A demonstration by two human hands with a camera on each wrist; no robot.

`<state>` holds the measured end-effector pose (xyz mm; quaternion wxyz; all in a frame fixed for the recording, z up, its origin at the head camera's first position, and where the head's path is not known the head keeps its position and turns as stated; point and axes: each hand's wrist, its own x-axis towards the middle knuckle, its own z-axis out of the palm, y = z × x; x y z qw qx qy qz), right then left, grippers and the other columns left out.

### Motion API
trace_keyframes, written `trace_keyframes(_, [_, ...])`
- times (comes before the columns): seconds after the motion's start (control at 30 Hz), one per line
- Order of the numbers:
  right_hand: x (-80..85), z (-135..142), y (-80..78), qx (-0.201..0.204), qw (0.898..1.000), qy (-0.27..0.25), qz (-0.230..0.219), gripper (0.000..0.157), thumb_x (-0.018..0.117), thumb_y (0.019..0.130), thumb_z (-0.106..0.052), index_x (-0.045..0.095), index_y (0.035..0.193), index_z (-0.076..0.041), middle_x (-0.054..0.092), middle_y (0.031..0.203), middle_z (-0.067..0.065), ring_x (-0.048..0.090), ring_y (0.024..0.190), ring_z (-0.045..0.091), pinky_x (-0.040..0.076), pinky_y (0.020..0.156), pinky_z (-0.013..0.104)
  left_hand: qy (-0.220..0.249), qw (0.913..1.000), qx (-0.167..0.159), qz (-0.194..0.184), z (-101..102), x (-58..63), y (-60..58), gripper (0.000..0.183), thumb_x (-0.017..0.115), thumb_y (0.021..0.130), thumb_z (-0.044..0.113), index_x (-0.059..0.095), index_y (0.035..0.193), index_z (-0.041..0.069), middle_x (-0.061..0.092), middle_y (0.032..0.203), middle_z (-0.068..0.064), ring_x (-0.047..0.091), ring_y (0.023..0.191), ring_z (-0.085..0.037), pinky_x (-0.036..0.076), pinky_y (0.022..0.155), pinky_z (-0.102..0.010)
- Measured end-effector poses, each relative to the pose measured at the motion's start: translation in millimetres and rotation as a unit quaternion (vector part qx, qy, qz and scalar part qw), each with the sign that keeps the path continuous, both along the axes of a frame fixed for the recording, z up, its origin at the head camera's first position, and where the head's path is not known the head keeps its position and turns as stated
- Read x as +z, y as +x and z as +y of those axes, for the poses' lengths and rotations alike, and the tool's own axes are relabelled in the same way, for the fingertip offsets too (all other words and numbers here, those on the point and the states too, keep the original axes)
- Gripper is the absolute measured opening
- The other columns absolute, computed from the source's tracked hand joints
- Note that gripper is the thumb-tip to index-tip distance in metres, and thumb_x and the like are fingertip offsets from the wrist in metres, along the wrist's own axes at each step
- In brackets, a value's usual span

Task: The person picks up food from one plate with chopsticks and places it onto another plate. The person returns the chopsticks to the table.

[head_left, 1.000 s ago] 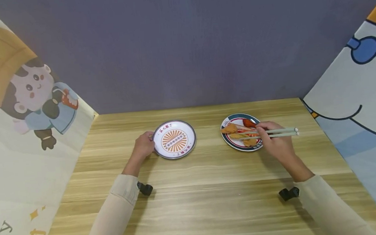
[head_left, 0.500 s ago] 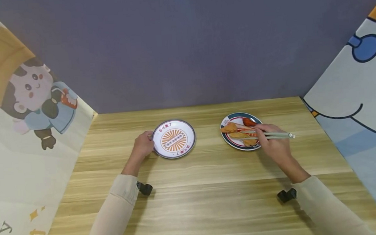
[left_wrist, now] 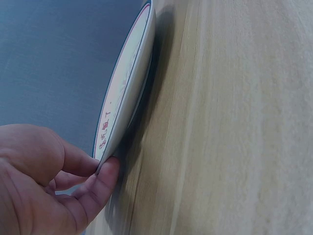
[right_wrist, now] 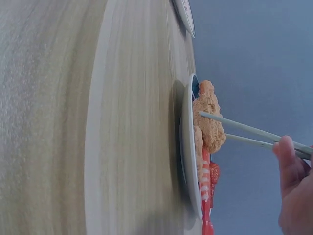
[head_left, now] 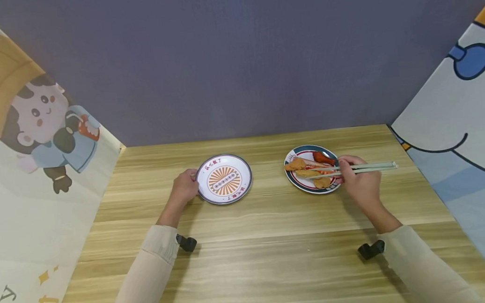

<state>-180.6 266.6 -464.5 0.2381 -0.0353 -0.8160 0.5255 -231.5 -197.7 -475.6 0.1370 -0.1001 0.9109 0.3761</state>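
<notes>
My right hand (head_left: pixel 360 183) holds a pair of pale green chopsticks (head_left: pixel 374 165) that point left over a plate of food (head_left: pixel 305 150). In the right wrist view the chopsticks (right_wrist: pixel 249 129) reach to either side of a breaded drumstick-like piece (right_wrist: pixel 210 122), one tip lying across its face. Beside it are more breaded pieces, a glossy reddish-brown drumstick (head_left: pixel 324 158) and a red-and-white striped item (right_wrist: pixel 205 176). At the left, my left hand (head_left: pixel 184 187) pinches the near-left rim of a bare white plate (head_left: pixel 224 178) printed with an orange sunburst, thumb on top and fingertips underneath.
Both plates stand toward the back of a wood-grain table (head_left: pixel 250 263), a gap between them. A grey-blue panel (head_left: pixel 236 62) rises behind the table. Cartoon-printed panels flank it at the left (head_left: pixel 27 209) and right (head_left: pixel 455 118). Black wrist cameras hang below both sleeves.
My right hand has shifted slightly right, and the back ends of the chopsticks have swung right and a little up. The tips stay over the breaded pieces. My left hand and its plate have not moved.
</notes>
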Motion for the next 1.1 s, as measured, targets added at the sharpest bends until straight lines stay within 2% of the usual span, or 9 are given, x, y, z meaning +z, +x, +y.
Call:
trace_keyframes(0.17, [-0.2, 3, -2.6, -0.013, 0.996, -0.071, -0.049, 0.023, 0.061, 0.100, -0.011, 0.071, 0.109, 0.007, 0.066, 0.067, -0.021, 0.066, 0.050, 0.004, 0.057, 0.047, 0.023, -0.001, 1.0000, 0.001, 0.000, -1, -1.2, -0.7, 0.053, 0.047, 0.099, 0.005, 0.042, 0.152, 0.003, 0.062, 0.132, -0.024, 0.067, 0.107, -0.032, 0.060, 0.080, -0.030])
trace_keyframes(0.3, [1.0, 5, -3.5, -0.016, 0.989, -0.133, -0.062, 0.021, 0.062, 0.100, -0.012, 0.072, 0.107, 0.005, 0.070, 0.069, -0.011, 0.068, 0.050, 0.009, 0.058, 0.048, 0.025, -0.001, 1.0000, 0.002, -0.001, -1, -1.6, -0.6, 0.054, 0.047, 0.099, 0.005, 0.042, 0.153, 0.004, 0.062, 0.131, -0.024, 0.068, 0.106, -0.031, 0.060, 0.078, -0.029])
trace_keyframes(0.47, [1.6, 8, -4.6, -0.014, 0.974, -0.222, -0.049, 0.010, 0.065, 0.098, -0.011, 0.074, 0.096, -0.009, 0.071, 0.070, 0.004, 0.068, 0.047, 0.014, 0.058, 0.047, 0.027, -0.003, 1.0000, 0.001, 0.001, 0, -1.5, -1.5, 0.054, 0.048, 0.099, 0.005, 0.043, 0.152, 0.004, 0.063, 0.131, -0.023, 0.067, 0.104, -0.031, 0.059, 0.078, -0.029])
trace_keyframes(0.63, [4.9, 9, -6.1, -0.013, 0.956, -0.291, -0.040, 0.010, 0.065, 0.098, -0.008, 0.074, 0.093, -0.009, 0.068, 0.068, 0.004, 0.066, 0.045, 0.012, 0.057, 0.045, 0.025, -0.008, 1.0000, 0.003, 0.001, 0, -1.2, -2.4, 0.054, 0.048, 0.099, 0.006, 0.043, 0.152, 0.004, 0.063, 0.132, -0.023, 0.066, 0.108, -0.032, 0.059, 0.084, -0.033])
trace_keyframes(0.77, [9.7, 7, -6.4, -0.017, 0.946, -0.320, -0.041, 0.010, 0.065, 0.098, -0.007, 0.074, 0.095, -0.006, 0.067, 0.067, 0.003, 0.067, 0.046, 0.013, 0.057, 0.045, 0.025, -0.005, 1.0000, 0.006, -0.004, 0, -0.8, -2.0, 0.054, 0.048, 0.099, 0.006, 0.042, 0.153, 0.004, 0.062, 0.133, -0.023, 0.066, 0.111, -0.032, 0.059, 0.087, -0.034])
trace_keyframes(1.0, [16.8, -1, -7.3, -0.012, 0.930, -0.365, -0.046, 0.009, 0.065, 0.098, -0.006, 0.071, 0.100, -0.001, 0.070, 0.069, 0.004, 0.067, 0.046, 0.013, 0.057, 0.046, 0.025, 0.003, 0.9999, 0.006, -0.010, 0, 0.4, -1.6, 0.054, 0.047, 0.099, 0.006, 0.042, 0.153, 0.004, 0.062, 0.133, -0.022, 0.066, 0.109, -0.031, 0.059, 0.082, -0.031])
trace_keyframes(1.1, [18.3, -8, -8.7, -0.005, 0.928, -0.370, -0.047, 0.010, 0.065, 0.098, -0.008, 0.070, 0.101, 0.000, 0.070, 0.070, 0.005, 0.068, 0.047, 0.013, 0.058, 0.046, 0.026, 0.002, 0.9999, 0.004, -0.009, -1, -0.3, -1.2, 0.054, 0.048, 0.099, 0.006, 0.043, 0.152, 0.005, 0.062, 0.133, -0.022, 0.066, 0.107, -0.031, 0.059, 0.080, -0.030])
